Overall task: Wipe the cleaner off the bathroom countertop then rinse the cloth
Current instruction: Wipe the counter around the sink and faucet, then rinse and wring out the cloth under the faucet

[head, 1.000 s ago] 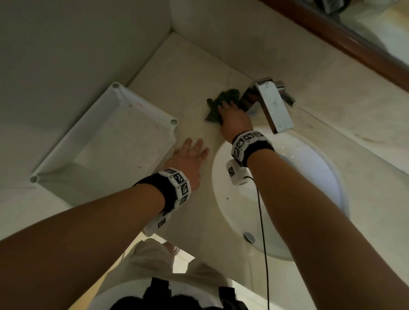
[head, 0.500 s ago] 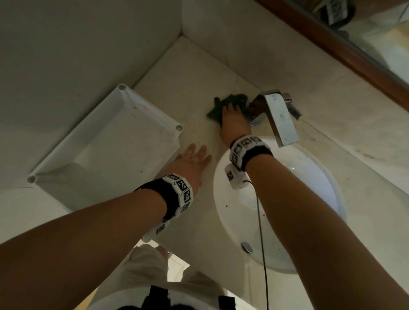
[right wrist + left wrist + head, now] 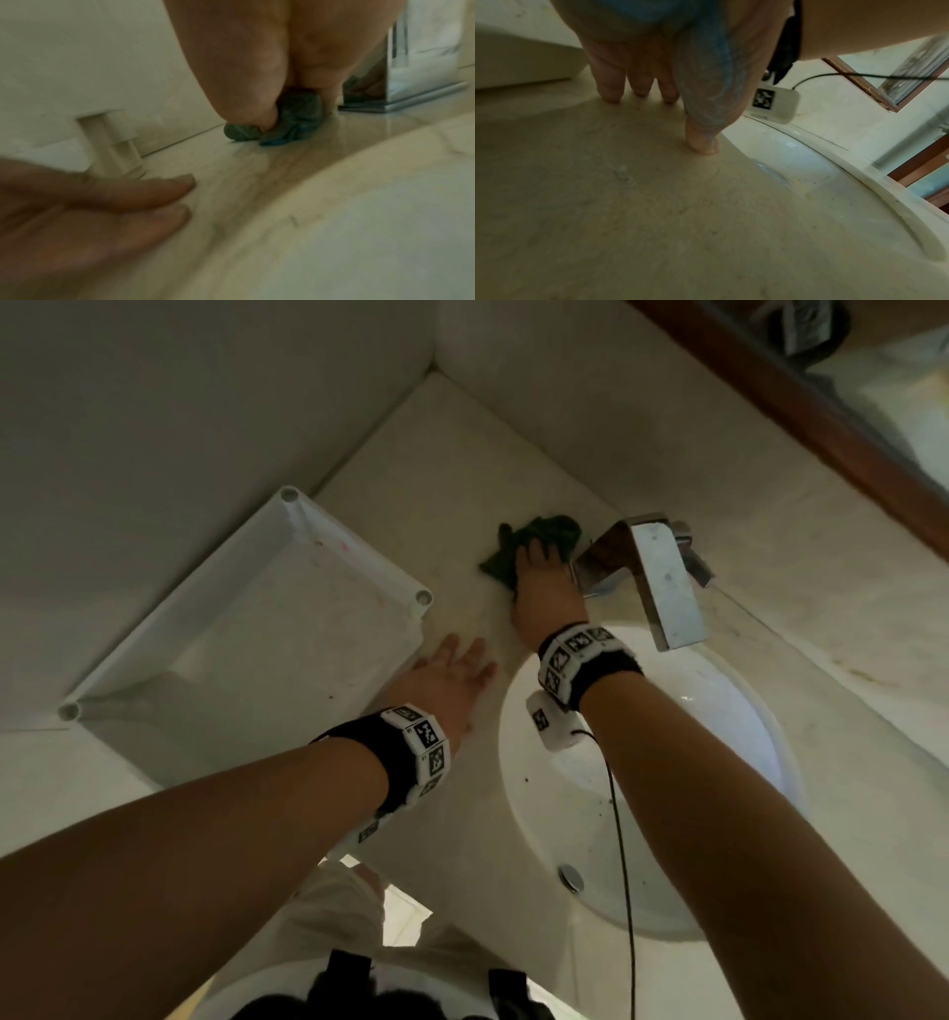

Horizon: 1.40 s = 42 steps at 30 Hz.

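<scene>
A dark green cloth (image 3: 552,528) lies bunched on the beige countertop (image 3: 462,469), just left of the chrome faucet (image 3: 662,577). My right hand (image 3: 544,588) is on top of it, thumb and fingers curled into the folds. In the right wrist view the cloth (image 3: 300,115) is squeezed under my right hand (image 3: 270,60), close to the faucet's base (image 3: 424,60). My left hand (image 3: 447,680) lies flat on the countertop with straight fingers, between the white tray and the sink. The left wrist view shows its fingertips (image 3: 608,89) touching the stone (image 3: 654,203).
An upturned white plastic tray (image 3: 257,634) with corner posts leans against the left wall. The white oval sink (image 3: 719,711) with its drain (image 3: 571,878) sits below my right forearm. A wood-framed mirror (image 3: 847,428) runs along the back wall. A black cable (image 3: 621,839) hangs from my right wrist.
My right hand and the cloth have stayed beside the faucet base, shifting only slightly. My left hand has kept flat on the countertop. The head view has drifted a little.
</scene>
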{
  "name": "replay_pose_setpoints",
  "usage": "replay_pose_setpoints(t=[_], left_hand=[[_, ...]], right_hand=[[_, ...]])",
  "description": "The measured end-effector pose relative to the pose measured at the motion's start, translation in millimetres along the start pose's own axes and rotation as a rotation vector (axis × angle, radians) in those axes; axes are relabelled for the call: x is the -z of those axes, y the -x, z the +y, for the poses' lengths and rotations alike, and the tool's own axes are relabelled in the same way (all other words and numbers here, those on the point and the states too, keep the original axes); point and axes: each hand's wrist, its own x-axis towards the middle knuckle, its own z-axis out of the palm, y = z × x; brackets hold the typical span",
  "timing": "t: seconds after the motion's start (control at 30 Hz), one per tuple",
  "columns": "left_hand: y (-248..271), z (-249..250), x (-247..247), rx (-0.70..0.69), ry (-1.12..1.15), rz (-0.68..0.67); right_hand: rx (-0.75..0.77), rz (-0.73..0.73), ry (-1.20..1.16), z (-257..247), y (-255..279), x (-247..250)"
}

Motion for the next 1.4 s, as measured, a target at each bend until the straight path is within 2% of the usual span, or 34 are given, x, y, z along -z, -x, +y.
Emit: replay_pose_setpoints(t=[0.1,0.33,0.43,0.57,0.7,0.8,0.87,0.97,1.07,1.13,1.23,1.4], left_hand=[[0.2,-0.6,-3.3,0.001,0.036,0.030],[0.1,2.5,-1.5,0.012,-0.016,-0.011],[3.7,3.5,0.3,0.005,0.012,0.019],[17.9,1.2,-5.8,-0.014,0.054,0.055],[39.9,-4.8,-21.5,0.008,0.198,0.134],[50.7,-4.6,-20.3,-0.018,0.296,0.265],[54.2,1.3,-12.5,-0.026,0.355,0.303],[54.2,17.7,4.4,-0.054,0.423,0.334],[52.7,39.8,24.0,-0.062,0.583,0.389],[51.3,59.0,36.1,-0.067,0.708,0.401],[49.8,93.1,52.8,-0.167,0.733,0.360],[52.6,141.2,71.7,-0.303,0.825,0.418]], right_hand=[[0.064,0.008,-0.075,10.2,4.1,-8.1],[0.000,-0.047,-0.045,7.2,-36.2,20.4],[0.071,-0.053,-0.067,2.2,-6.1,11.9],[0.184,0.052,-0.167,5.1,70.4,-30.3],[0.210,0.032,-0.191,13.0,113.7,-53.7],[0.102,0.002,-0.263,20.5,138.9,-53.0],[-0.069,-0.006,-0.449,29.5,162.4,-49.9],[-0.286,0.073,-0.685,44.6,195.7,-45.4],[-0.403,0.191,-0.808,53.1,220.1,-36.1],[-0.428,0.277,-0.970,58.3,233.9,-25.2],[-0.437,0.383,-1.235,63.6,254.2,0.3],[-0.446,0.542,-1.433,81.5,287.9,29.4]])
